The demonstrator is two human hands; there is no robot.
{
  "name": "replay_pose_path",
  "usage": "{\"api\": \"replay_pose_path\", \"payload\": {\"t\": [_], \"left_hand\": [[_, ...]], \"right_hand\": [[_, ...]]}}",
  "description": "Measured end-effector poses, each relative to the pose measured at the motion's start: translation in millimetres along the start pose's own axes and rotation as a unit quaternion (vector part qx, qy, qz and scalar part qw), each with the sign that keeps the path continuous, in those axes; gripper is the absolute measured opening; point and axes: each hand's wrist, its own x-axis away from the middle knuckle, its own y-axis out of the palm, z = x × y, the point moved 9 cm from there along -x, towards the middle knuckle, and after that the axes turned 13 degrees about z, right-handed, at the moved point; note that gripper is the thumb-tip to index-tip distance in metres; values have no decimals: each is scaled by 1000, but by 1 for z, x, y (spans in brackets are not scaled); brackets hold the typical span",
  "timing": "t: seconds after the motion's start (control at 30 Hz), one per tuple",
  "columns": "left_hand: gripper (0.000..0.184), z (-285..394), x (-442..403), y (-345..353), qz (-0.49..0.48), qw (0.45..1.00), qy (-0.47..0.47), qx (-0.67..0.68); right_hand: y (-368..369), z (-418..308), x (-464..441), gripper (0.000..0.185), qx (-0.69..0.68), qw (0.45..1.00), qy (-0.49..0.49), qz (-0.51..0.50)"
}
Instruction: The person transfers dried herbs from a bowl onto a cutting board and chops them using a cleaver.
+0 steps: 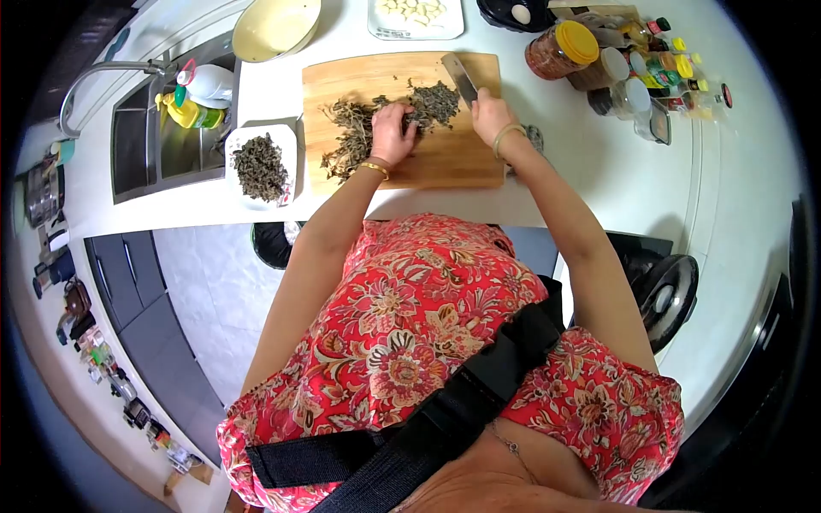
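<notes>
On the wooden cutting board (445, 167) lies a pile of dark dried greens (348, 141), stringy at the left and finely chopped at the right. My left hand (393, 134) presses down on the middle of the pile, its fingers bent over the greens. A cleaver (460, 79) is held by its handle in my right hand (493, 120), near the board's right edge. The blade points up and away, just right of the chopped bits. Left of the board, a white plate (289, 150) holds more dark chopped greens (260, 168).
A sink (135, 141) with bottles (205, 85) is at the left. Behind the board stand a cream bowl (275, 29) and a plate of pale cloves (416, 32). Jars (560, 51) and seasoning bottles (676, 68) crowd the back right. A grey cloth (535, 138) lies beside my right wrist.
</notes>
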Motion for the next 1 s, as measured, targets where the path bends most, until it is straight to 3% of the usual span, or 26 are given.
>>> {"api": "replay_pose_path", "payload": {"t": [0.1,0.17,0.23,0.3,0.43,0.5,0.83,1.0], "left_hand": [[23,7,-2,-6,33,999,29,-6],[27,-4,3,2,-22,999,-25,-18],[24,1,2,-1,2,1000,-10,-13],[21,3,1,-6,28,1000,4,-9],[21,-4,4,0,-13,999,-26,-13],[20,4,2,-8,23,1000,-1,6],[17,4,-2,-6,21,1000,-3,18],[18,8,-2,-5,17,999,5,28]], "right_hand": [[6,4,2,21,35,999,5,-31],[15,3,4,21,40,998,-7,-46],[19,-3,8,21,46,997,-23,-63],[13,-10,11,21,28,998,-18,-46],[2,-29,18,21,-20,999,-20,-36],[6,-36,22,21,-38,998,-39,-33],[22,-48,26,20,-50,994,-55,-75],[17,-62,24,19,-2,987,-57,-149]]}}
